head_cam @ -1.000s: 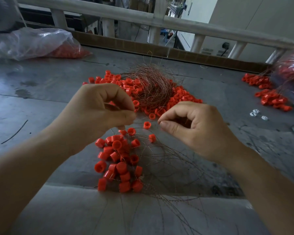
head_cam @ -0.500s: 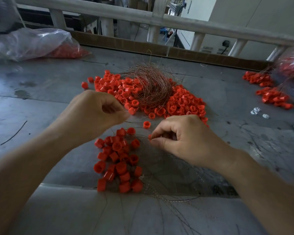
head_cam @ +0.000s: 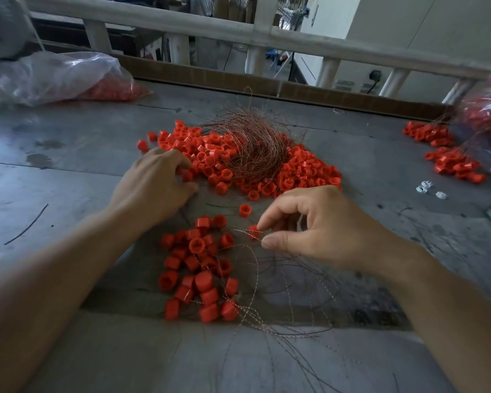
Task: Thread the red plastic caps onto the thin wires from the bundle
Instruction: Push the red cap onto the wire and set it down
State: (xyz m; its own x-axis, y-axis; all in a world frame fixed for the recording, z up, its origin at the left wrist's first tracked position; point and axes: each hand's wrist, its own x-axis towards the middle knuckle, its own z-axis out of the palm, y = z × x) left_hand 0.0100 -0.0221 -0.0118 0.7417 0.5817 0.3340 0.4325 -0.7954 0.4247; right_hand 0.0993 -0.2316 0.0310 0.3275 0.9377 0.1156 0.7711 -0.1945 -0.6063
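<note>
— Where is the left grip (head_cam: pixel 153 188)?
— Low over the grey metal bench (head_cam: pixel 68 171), fingers curled into the near-left edge of the far heap of small red plastic caps (head_cam: pixel 295 171). I cannot tell whether it holds one.
— And the right grip (head_cam: pixel 318 231)?
— Nearer and to the right. Its forefinger tip touches a single red cap (head_cam: pixel 253 230) among thin twisted wires (head_cam: pixel 248 312), thumb just beside.
— The bundle?
— The tangled coppery wire bundle (head_cam: pixel 255 146) sits on the far heap. A near cluster of red caps (head_cam: pixel 199 268) lies between the forearms.
</note>
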